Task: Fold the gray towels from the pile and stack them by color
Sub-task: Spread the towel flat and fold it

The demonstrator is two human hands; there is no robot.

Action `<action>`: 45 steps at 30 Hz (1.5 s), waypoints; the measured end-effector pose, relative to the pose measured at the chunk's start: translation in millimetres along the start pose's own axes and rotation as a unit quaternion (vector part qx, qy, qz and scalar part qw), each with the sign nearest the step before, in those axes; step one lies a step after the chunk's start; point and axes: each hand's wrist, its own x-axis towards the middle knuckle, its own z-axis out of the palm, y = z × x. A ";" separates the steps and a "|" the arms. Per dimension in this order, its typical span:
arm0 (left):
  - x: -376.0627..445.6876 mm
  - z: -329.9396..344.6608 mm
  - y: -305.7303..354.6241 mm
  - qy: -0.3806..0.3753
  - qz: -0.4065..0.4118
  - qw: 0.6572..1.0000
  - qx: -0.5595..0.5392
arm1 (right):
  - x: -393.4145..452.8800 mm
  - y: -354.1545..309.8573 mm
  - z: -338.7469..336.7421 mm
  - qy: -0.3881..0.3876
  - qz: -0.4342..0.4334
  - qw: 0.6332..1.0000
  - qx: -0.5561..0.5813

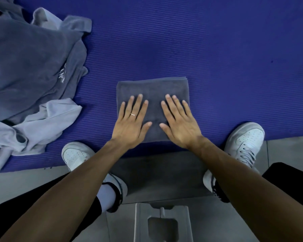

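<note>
My hands [129, 124] [179, 126] lie flat on the folded towel [153, 89] at the mat's [217, 49] near edge, the pile [30, 67] toward its left edge.

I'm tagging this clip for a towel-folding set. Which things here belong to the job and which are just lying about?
Part of the job:
folded dark gray towel, pressed flat by left hand and right hand
pile of gray towels
blue mat

Just lying about:
white shoes
gray plastic piece on the floor

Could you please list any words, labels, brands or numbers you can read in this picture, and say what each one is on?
None can be read.
Pale embroidered lettering on the dark gray towel in the pile: too blurred and creased to read.
Folded dark gray towel, blue mat, white shoes: no text visible.
</note>
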 end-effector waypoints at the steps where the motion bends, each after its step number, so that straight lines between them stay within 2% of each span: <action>1: -5.3 2.3 -4.2 -0.004 -0.005 1.000 0.007 | -1.9 0.3 4.4 -0.005 -0.001 1.000 -0.003; 5: -27.0 0.9 -32.0 -0.021 -0.093 0.995 0.040 | -12.6 2.8 7.4 -0.011 0.075 0.997 0.005; 7: -34.8 -4.8 -35.0 -0.017 -0.100 0.994 0.032 | -21.3 0.3 3.2 0.000 0.064 0.998 0.019; 8: -36.9 -7.1 -32.6 -0.008 -0.073 0.997 0.020 | -27.7 0.1 1.7 0.014 0.032 0.999 0.022; 11: -41.8 -6.9 -24.8 0.028 0.082 0.996 -0.023 | -48.1 5.7 3.7 0.059 -0.082 0.995 0.019; 12: -44.7 -4.5 -25.0 0.034 0.114 0.992 -0.030 | -53.5 9.1 5.9 0.063 -0.094 0.993 0.025; 14: -52.6 0.7 -28.9 0.029 0.127 0.990 -0.047 | -60.7 15.0 8.8 0.049 -0.094 0.993 0.042; 18: -55.6 0.5 -34.2 0.032 0.118 0.989 -0.079 | -66.5 21.8 3.9 0.000 -0.081 0.994 0.079; 20: -50.6 -5.7 -34.4 0.022 0.105 0.987 -0.117 | -65.0 22.0 -0.4 0.008 -0.074 0.993 0.089; 24: -44.5 -26.3 -30.5 -0.006 0.020 0.976 -0.215 | -54.3 22.5 -9.8 0.034 -0.079 0.990 0.112; 26: -40.2 -40.0 -26.2 -0.013 -0.035 0.964 -0.262 | -51.9 20.4 -24.4 0.024 -0.031 0.986 0.161; 30: -29.9 -79.1 -18.2 -0.039 -0.112 0.930 -0.349 | -50.2 13.9 -64.9 0.030 0.088 0.963 0.254; 33: -26.6 -115.2 -8.3 -0.016 -0.120 0.897 -0.425 | -50.3 9.1 -104.8 0.079 0.153 0.917 0.360; 35: -25.6 -141.0 1.6 0.026 -0.153 0.857 -0.492 | -53.7 6.4 -138.3 0.120 0.191 0.868 0.442; 38: -23.9 -168.6 18.6 0.087 -0.223 0.775 -0.586 | -61.8 -1.5 -185.9 0.211 0.198 0.804 0.519; 39: -23.2 -173.5 24.2 0.092 -0.242 0.750 -0.609 | -64.1 -4.5 -195.2 0.238 0.198 0.787 0.534; 41: -20.8 -177.4 34.1 0.084 -0.282 0.723 -0.626 | -67.1 -8.7 -200.6 0.267 0.212 0.763 0.549; 43: -20.5 -171.6 41.8 0.074 -0.320 0.711 -0.621 | -70.8 -9.3 -192.5 0.237 0.239 0.752 0.567; 45: -22.4 -157.2 45.5 0.085 -0.350 0.704 -0.612 | -75.9 -5.0 -172.9 0.145 0.253 0.771 0.566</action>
